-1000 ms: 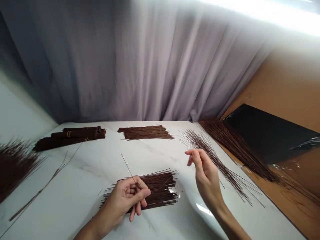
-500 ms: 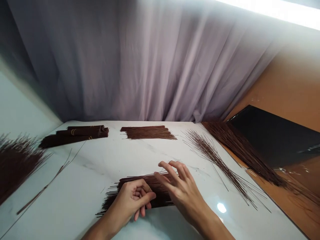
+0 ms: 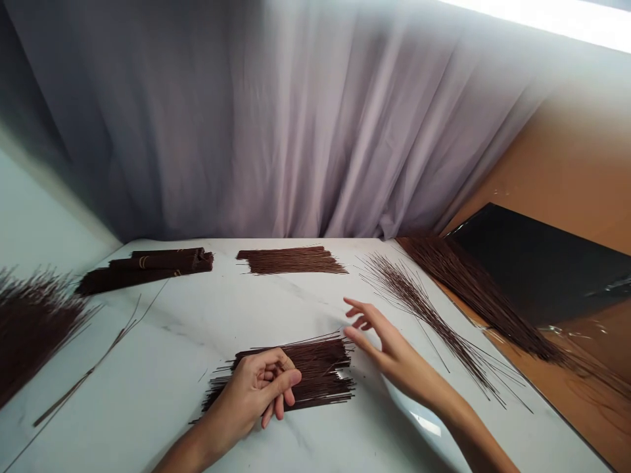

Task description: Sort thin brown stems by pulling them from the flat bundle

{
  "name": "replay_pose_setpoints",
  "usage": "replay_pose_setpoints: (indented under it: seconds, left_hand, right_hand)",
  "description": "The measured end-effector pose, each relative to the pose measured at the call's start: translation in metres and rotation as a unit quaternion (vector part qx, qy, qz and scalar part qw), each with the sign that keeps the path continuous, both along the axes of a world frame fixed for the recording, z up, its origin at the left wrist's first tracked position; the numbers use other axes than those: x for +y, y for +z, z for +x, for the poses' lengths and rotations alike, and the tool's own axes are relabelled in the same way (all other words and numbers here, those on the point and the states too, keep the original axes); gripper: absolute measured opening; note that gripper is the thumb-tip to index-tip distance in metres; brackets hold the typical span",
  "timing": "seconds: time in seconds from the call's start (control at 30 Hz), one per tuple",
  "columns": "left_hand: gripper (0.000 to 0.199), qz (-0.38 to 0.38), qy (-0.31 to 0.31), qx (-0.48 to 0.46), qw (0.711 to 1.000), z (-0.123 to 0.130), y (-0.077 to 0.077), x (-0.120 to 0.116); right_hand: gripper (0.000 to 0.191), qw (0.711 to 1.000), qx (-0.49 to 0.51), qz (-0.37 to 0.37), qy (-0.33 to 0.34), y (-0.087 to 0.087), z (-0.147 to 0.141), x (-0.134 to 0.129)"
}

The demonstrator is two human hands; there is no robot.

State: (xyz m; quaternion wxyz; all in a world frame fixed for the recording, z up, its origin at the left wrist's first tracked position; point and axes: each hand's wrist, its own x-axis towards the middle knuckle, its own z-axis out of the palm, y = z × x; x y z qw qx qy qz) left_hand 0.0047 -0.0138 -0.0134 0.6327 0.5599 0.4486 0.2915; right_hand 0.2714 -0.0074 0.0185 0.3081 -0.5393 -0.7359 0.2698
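A flat pile of thin dark brown sticks (image 3: 323, 368) lies on the white table near its front, the ends uneven on both sides. My left hand (image 3: 269, 387) is over the left part of this pile, fingers curled and thumb pressed to the index finger; whatever may be in that pinch is hidden or too thin to see. To the right of the pile my right hand (image 3: 382, 335) hovers above the table, fingers apart and holding nothing. Farther right lies a loose, spread bunch of thin sticks (image 3: 434, 315).
Tied brown bundles (image 3: 162, 261) lie at the back left, beside a flat row of sticks (image 3: 293, 260). A large bushy bunch (image 3: 34, 335) fills the left edge, with a few loose strands (image 3: 101, 358) near it. Long sticks (image 3: 483, 302) lie along the right edge by a black sheet (image 3: 537, 269).
My right hand has moved right, off the pile, uncovering its right end. My left hand stays nearly in place, still curled.
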Motion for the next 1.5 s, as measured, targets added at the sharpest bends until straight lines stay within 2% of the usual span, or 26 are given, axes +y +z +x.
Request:
replay_pose_setpoints:
  seconds: [0.1, 0.17, 0.27, 0.6, 0.73, 0.9, 1.07, 1.13, 1.23, 1.33, 1.5]
  left_hand:
    - [0.034, 0.019, 0.000, 0.003, 1.000, -0.003, -0.003, 0.001]
    - [0.034, 0.026, 0.000, 0.002, 1.000, -0.004, -0.004, 0.002]
    - [0.035, 0.028, -0.001, 0.014, 0.999, -0.005, -0.003, 0.003]
    - [0.035, 0.035, -0.017, 0.051, 0.998, -0.004, 0.003, 0.000]
    - [0.038, 0.038, -0.006, 0.068, 0.997, -0.003, 0.004, 0.001]
    - [0.042, 0.035, -0.001, 0.057, 0.998, -0.004, -0.004, 0.003]
    - [0.042, 0.038, 0.002, 0.052, 0.998, -0.006, -0.007, 0.004]
    - [0.042, 0.037, 0.000, 0.054, 0.998, -0.006, -0.005, 0.004]
    - [0.040, 0.039, -0.002, 0.060, 0.997, -0.005, -0.002, 0.004]
    - [0.040, 0.044, -0.009, 0.065, 0.997, -0.004, 0.003, 0.002]
    - [0.038, 0.037, -0.017, 0.095, 0.995, -0.003, 0.011, -0.002]
  right_hand:
    - [0.042, 0.989, 0.055, -0.133, 0.028, 0.007, 0.015, 0.002]
    - [0.043, 0.982, 0.084, -0.161, 0.043, 0.009, 0.018, 0.002]
    - [0.036, 0.975, 0.131, -0.172, 0.045, 0.008, 0.017, 0.002]
    - [0.033, 0.978, 0.188, -0.088, 0.007, 0.005, 0.008, 0.003]
    - [0.036, 0.976, 0.200, -0.090, 0.014, 0.003, 0.007, 0.004]
    - [0.043, 0.974, 0.209, -0.081, 0.012, 0.004, 0.009, 0.004]
    - [0.038, 0.970, 0.199, -0.132, 0.037, 0.000, 0.013, 0.006]
    - [0.032, 0.975, 0.174, -0.130, 0.054, -0.001, 0.015, 0.006]
    - [0.029, 0.987, 0.119, -0.085, 0.066, 0.001, 0.014, 0.004]
    - [0.031, 0.996, 0.074, -0.018, 0.049, 0.004, 0.009, 0.002]
    - [0.029, 0.995, 0.074, 0.062, 0.017, 0.001, -0.002, 0.001]
